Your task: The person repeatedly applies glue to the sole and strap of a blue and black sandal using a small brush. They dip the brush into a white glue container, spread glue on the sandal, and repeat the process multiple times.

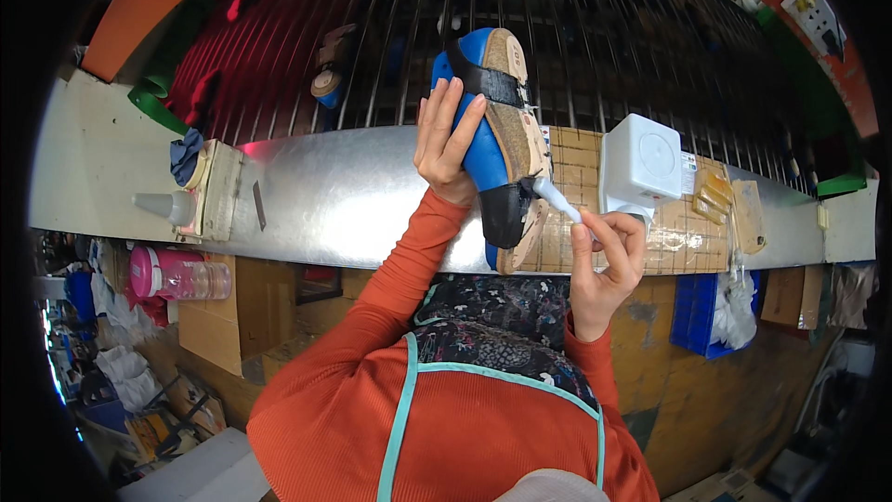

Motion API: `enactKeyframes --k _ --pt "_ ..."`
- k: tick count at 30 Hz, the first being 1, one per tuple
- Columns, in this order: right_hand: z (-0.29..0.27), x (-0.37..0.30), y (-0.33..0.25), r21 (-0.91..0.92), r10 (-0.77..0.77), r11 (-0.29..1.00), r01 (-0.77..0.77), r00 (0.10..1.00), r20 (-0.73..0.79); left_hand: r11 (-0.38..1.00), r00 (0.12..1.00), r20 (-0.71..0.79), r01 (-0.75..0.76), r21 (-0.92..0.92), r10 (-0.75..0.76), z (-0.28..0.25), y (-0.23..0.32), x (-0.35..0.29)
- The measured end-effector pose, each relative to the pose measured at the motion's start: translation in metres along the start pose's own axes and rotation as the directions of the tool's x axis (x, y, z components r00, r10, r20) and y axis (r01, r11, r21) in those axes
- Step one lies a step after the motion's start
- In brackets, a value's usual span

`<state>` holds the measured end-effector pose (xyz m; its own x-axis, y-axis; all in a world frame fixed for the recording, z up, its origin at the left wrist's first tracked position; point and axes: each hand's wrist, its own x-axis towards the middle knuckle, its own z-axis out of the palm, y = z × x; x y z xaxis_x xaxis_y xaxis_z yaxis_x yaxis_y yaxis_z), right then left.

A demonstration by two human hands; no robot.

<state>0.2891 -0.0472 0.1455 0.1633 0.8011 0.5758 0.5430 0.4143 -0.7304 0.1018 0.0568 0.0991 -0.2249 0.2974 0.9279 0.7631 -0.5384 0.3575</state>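
My left hand [446, 144] grips a sandal on a blue last [479, 142], tilted with its beige underside [541, 151] turned to the right. Two black straps wrap around the last, one toward each end, and a brown cork-like layer borders the underside. Between the thumb and fingers of my right hand [609, 260] is a thin white-handled brush [557, 197]. Its dark tip is at the sandal's edge, by the nearer black strap [506, 214]. Whether the tip touches cannot be made out.
A white plastic container [641, 163] stands on a brown grid-marked board [683, 247] at right, beside yellowish blocks [714, 195]. Metal conveyor bars [390, 47] run beyond the steel ledge [325, 177]. At left are a grey cone [163, 207] and a flat strip [259, 205].
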Motion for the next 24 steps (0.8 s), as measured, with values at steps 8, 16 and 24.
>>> enactKeyframes --k 8,16,24 --pt "-0.006 0.001 0.006 0.052 -0.025 0.998 0.021 0.996 0.084 0.998 0.996 0.064 0.066 0.001 -0.066 -0.002 0.004 0.007" --pt "-0.008 -0.002 0.007 0.073 -0.048 0.996 0.043 0.997 0.065 0.995 0.991 0.092 0.102 0.000 -0.102 0.001 0.007 0.013" --pt "-0.013 -0.008 0.005 0.038 -0.043 0.998 0.040 0.997 0.069 0.990 0.983 0.123 0.138 0.008 -0.138 -0.001 0.009 0.016"
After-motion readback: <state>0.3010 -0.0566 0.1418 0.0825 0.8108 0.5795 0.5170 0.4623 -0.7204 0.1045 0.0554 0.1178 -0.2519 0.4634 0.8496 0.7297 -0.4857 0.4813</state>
